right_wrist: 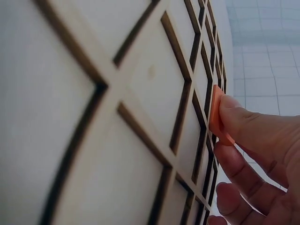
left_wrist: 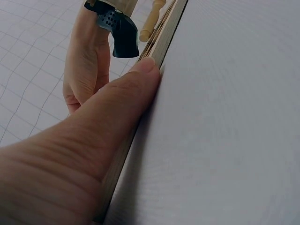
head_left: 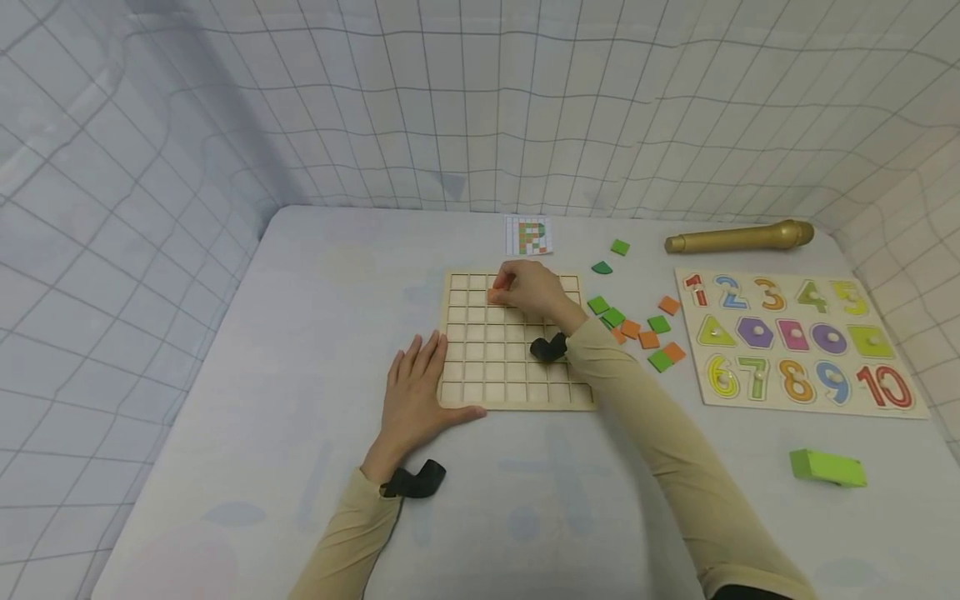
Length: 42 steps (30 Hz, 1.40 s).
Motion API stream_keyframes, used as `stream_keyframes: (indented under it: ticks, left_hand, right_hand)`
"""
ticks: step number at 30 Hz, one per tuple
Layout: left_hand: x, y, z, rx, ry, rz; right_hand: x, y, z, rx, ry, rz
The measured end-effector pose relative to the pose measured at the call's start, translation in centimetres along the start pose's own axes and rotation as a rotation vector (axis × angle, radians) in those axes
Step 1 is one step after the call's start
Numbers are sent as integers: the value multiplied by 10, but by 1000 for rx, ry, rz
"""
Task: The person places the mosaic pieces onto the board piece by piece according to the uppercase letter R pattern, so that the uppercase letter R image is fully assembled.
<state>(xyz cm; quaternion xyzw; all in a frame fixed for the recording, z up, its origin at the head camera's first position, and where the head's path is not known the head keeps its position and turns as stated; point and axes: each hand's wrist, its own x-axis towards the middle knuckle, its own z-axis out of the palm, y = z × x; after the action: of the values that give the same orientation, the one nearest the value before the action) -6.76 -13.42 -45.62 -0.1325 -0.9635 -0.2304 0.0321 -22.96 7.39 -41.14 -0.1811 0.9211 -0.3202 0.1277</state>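
A wooden grid board (head_left: 495, 371) lies on the table, divided into square cells. Between thumb and fingers, my right hand (head_left: 534, 287) pinches an orange square tile (head_left: 495, 296) at a cell in the upper part of the board. In the right wrist view the orange tile (right_wrist: 216, 115) is tilted against the grid ridges; whether it sits in a cell I cannot tell. My left hand (head_left: 414, 396) rests with straight fingers at the board's left side, its thumb along the front edge. The left wrist view shows that thumb (left_wrist: 122, 91) touching the board's side.
Right of the board lie several loose green tiles (head_left: 597, 305) and orange tiles (head_left: 670, 306), with a dark green quarter-round piece (head_left: 602, 267). A pattern card (head_left: 528, 236) lies behind the board. Farther right are a number puzzle (head_left: 765, 325), a gold microphone (head_left: 738, 239) and a green block (head_left: 828, 468).
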Motion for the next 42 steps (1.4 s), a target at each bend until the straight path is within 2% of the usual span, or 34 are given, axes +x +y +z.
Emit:
stream_keyframes:
  ticks: [14,27,30,37,42]
  left_hand:
    - [0,0,1,9,-8,-5]
    - [0,1,0,0,-16,-7]
    - [0,1,1,-1,-16,-7]
    - [0,2,0,0,-18,-14]
    - [0,0,-1,16,-21,-14]
  right_hand:
    - [-4,1,0,-100,2,-41]
    - [-16,9,-1,-54,-28,-160]
    - [-18,11,-1,-45,6,-169]
    - [-29,21,-12,39,162,-239]
    - [-39,30,-24,70,263,-225]
